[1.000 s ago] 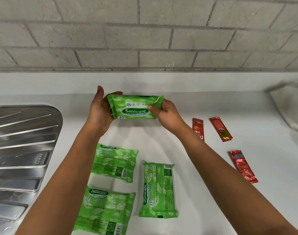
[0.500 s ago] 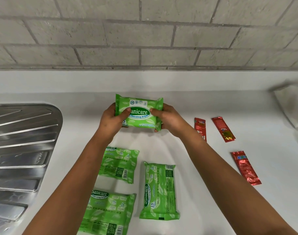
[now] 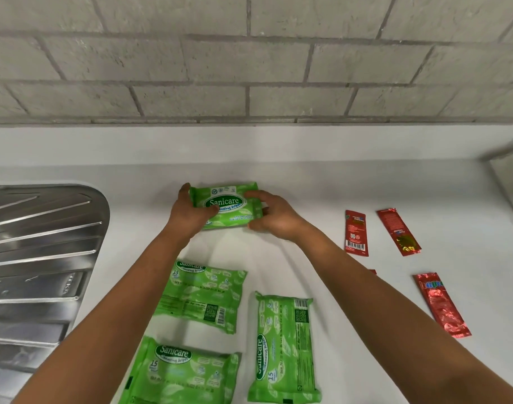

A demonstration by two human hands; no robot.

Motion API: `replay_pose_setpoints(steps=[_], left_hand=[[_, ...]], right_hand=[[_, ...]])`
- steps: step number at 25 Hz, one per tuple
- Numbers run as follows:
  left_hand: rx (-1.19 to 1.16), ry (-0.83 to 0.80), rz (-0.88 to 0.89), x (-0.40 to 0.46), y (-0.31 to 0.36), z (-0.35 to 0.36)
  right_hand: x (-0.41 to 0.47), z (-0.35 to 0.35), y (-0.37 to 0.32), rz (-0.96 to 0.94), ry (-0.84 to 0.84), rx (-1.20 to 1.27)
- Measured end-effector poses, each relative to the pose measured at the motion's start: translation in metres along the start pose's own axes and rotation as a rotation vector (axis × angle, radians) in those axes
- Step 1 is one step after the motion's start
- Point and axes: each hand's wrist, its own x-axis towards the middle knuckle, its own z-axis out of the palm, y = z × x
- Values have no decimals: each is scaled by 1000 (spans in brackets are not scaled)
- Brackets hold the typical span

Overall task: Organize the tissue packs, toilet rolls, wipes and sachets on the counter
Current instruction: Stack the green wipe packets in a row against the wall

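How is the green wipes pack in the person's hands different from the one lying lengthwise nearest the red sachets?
The held pack lies crosswise near the back of the counter, gripped by the left hand and right hand; the lengthwise pack lies untouched, nearer the camera. The held pack's logo reads level; the other's runs sideways. Both are green Sanicare packs.

FREE: bare worktop (image 3: 322, 185) behind and right of the held wipes pack (image 3: 229, 207) | BLOCKED: three wipes packs (image 3: 201, 297) in front — sachets (image 3: 355, 233) farther right — drainboard (image 3: 39, 243) to its left
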Motion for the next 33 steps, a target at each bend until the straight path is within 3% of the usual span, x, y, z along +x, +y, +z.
replay_pose_setpoints(steps=[3,7,15,23,33], left_hand=[[151,52,37,12,-3,0],[247,127,91,26,-7,-4],[260,202,145,59,-2,-11],[190,220,147,94,-4,-19],[176,287,74,109,-12,-23]], right_hand=[[16,11,10,-52,16,-203],[39,13,13,-114,65,-276],[71,12,17,-192,207,-321],[93,18,14,-216,230,-597],[100,20,18,-246,283,-595]])
